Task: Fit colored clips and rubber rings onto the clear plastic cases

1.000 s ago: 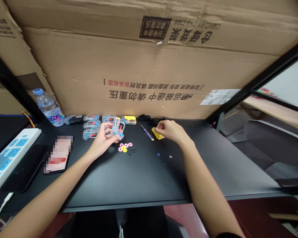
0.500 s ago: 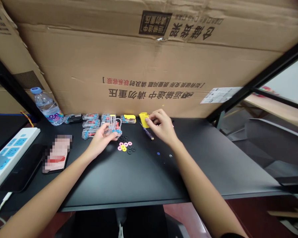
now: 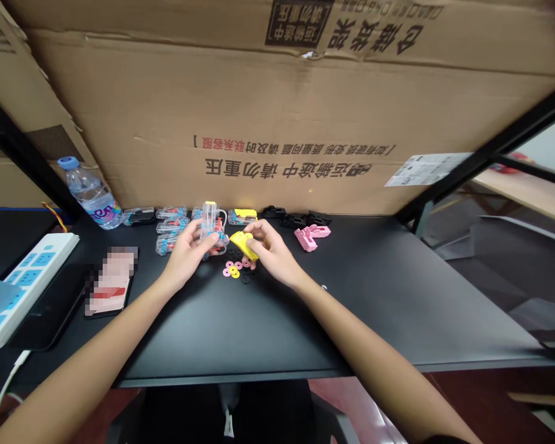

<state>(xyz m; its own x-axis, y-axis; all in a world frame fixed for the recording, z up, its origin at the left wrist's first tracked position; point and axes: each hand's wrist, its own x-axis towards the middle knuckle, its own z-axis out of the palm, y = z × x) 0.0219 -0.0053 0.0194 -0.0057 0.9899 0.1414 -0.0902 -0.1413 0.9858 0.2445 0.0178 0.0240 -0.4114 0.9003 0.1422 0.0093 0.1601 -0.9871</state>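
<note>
Nearest me along the table (image 3: 259,336) lie one phone (image 3: 115,283) and one power strip (image 3: 28,271) on my left, and one white bit (image 3: 324,287) on my right. Farther in are the small rings: two yellow (image 3: 235,275), overlapping, four pink (image 3: 226,272) that I can make out, and several black (image 3: 245,282), too hidden to count. Just above them, my left fingers (image 3: 192,250) are closed round one clear case (image 3: 209,219), upright; my right fingers (image 3: 272,250) pinch one yellow cover (image 3: 238,240) just beside it. The case should be light, stiff and slick, with a thin loop that could crack, so I'd grip its thick lower body; the cover seems light and firm, best pinched by its sides. Beyond my right hand sit two pink covers (image 3: 306,239), then three black covers (image 3: 272,212). Along the back I count at least six more cases (image 3: 171,213), some partly behind my hand, then one bottle (image 3: 97,200) and the cardboard (image 3: 166,105).
</note>
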